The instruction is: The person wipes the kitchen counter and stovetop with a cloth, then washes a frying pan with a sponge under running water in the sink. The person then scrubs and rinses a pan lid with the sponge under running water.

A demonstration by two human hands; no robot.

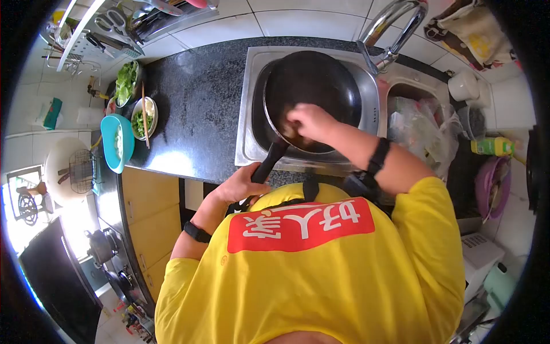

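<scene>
Gripping the handle of the pan, the left hand is closed, fingers wrapped around the grip, in the head view. The pan sits over the left basin of the sink, open side up, handle directed toward the wearer; whether it touches the basin floor cannot be told. The right hand is inside the pan near the handle-side rim, fingers curled inward; blur prevents telling whether anything is held. Behind the sink, toward the right, stands the faucet. The right basin contains a clear plastic bag. A green-and-yellow bottle is located farther right, near a purple tub. Left of the sink, the dark speckled bench carries three vessels near its far end: a turquoise bowl with pale contents, a white bowl with chopped greens and chopsticks laid across it, and leafy greens in a third bowl.
</scene>
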